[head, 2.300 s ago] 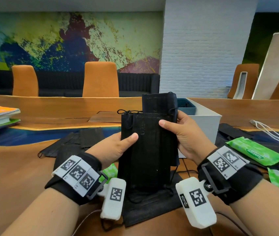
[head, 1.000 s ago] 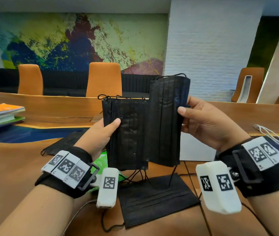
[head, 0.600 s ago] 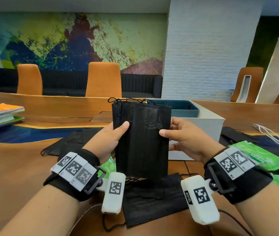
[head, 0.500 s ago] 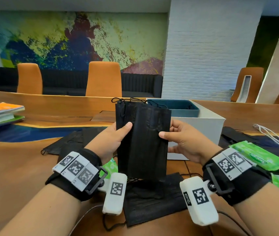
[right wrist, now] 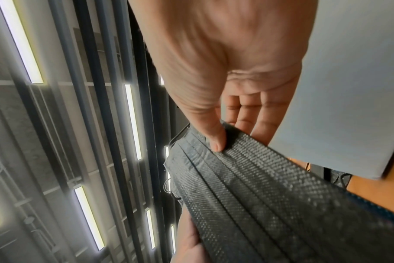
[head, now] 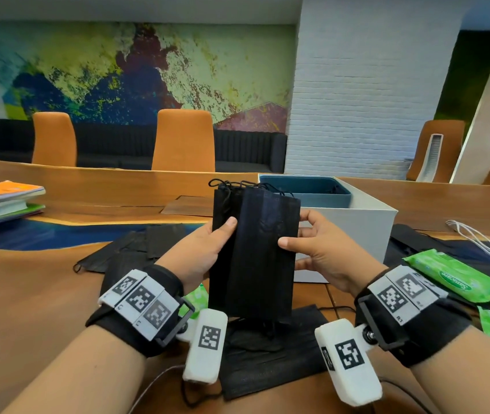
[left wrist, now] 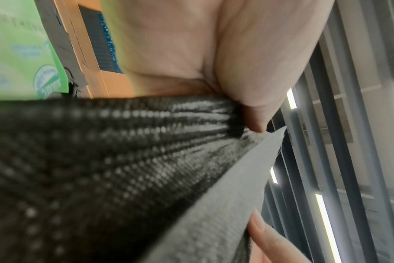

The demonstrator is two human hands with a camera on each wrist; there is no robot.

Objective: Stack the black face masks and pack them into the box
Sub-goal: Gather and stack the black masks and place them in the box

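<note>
Left hand (head: pixel 205 252) and right hand (head: pixel 321 252) both gripped the upright stack of black masks (head: pixel 255 252) from either side, just near of the white box (head: pixel 357 225).

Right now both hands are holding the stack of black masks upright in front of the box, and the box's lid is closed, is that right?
Not quite. The left hand and right hand do hold the stack of black masks upright in front of the box, but the box is open at the top; the head view shows its teal inside.
</note>
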